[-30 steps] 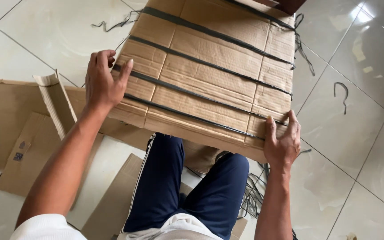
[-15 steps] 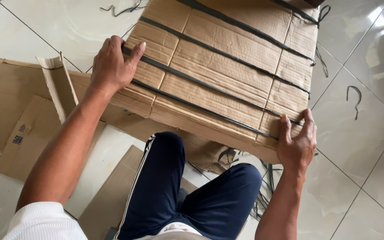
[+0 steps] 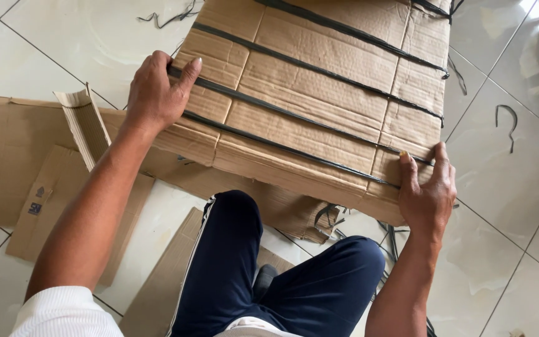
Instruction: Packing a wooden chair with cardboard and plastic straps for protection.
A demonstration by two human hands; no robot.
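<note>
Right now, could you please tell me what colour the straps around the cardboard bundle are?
Black; the straps cross the brown cardboard bundle, clearest in the head view.

1. Glossy white floor tiles (image 3: 513,206) with thin dark grout lines;
2. bright light glares off the tiles at upper right;
3. flat cardboard sheets (image 3: 7,156) lie at left;
4. black strap scraps (image 3: 506,122) lie scattered.

Both arms stretched out forward, left hand (image 3: 154,93) gripping with thumb spread wide, right hand (image 3: 428,193) clamped too, fingers pointing up and away.
</note>
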